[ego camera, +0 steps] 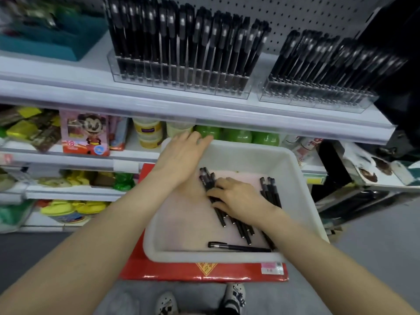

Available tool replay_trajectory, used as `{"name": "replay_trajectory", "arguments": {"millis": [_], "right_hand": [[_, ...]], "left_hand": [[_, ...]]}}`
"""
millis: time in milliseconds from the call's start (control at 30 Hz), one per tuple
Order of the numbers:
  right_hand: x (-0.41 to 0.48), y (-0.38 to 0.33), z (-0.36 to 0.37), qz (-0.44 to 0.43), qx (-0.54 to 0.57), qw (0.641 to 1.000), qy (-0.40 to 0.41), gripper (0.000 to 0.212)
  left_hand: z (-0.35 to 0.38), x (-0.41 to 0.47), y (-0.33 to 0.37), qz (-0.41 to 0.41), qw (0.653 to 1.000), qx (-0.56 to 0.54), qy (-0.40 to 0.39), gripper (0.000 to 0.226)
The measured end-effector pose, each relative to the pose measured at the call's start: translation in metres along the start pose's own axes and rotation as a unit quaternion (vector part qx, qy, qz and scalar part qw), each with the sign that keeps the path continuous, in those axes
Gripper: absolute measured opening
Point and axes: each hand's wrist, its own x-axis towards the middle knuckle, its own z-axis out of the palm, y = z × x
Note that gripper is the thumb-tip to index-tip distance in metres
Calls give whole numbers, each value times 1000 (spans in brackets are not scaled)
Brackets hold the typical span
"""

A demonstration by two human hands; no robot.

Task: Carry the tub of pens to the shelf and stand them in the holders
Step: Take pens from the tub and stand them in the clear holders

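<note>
Left hand (181,155) lies palm down, fingers outstretched on the far left rim of the white tub (304,178), holding nothing. Right hand (238,198), just beside it inside the tub, curls its fingers round a bundle of black pens (242,229) lying on the tub floor. Further right a second group of pens (271,192) lies near the right wall, and one loose pen (238,247) lies along the near wall. The tub rests on a red carton (204,272) in front of the shelf (91,92), so the carrying appears complete. On the shelf above, the left holder (181,83) and the right holder (318,97) already stand nearly full of upright pens. What seems to remain is lifting out the pens in the tub and standing them in the holders.
</note>
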Motion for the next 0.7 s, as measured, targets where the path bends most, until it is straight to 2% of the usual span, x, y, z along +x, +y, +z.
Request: {"name": "replay_trajectory", "arguments": {"millis": [67, 167, 233, 333, 433, 500, 567, 700], "right_hand": [[-4, 12, -6, 67, -6, 998, -17, 23], [-13, 27, -17, 103, -9, 994, -29, 16], [-17, 26, -21, 107, 56, 991, -65, 12], [-20, 10, -27, 90, 163, 971, -149, 23], [-23, -8, -28, 57, 199, 947, -247, 28], [-24, -15, -25, 51, 178, 942, -281, 26], [-22, -13, -22, 59, 151, 950, -267, 23], [-15, 7, -22, 127, 80, 977, -155, 25]], "left_hand": [[0, 1, 0, 1, 1000, 3, -3, 67], [2, 1, 0, 5, 1000, 10, -2, 68], [2, 1, -1, 7, 1000, 13, -3, 68], [4, 1, -1, 11, 1000, 20, 2, 70], [2, 0, 0, 12, 1000, 27, 1, 71], [1, -1, 1, 11, 999, 33, -3, 70], [1, -2, 2, 9, 999, 36, -3, 69], [-2, -2, 4, 3, 999, 38, -3, 70]]}}
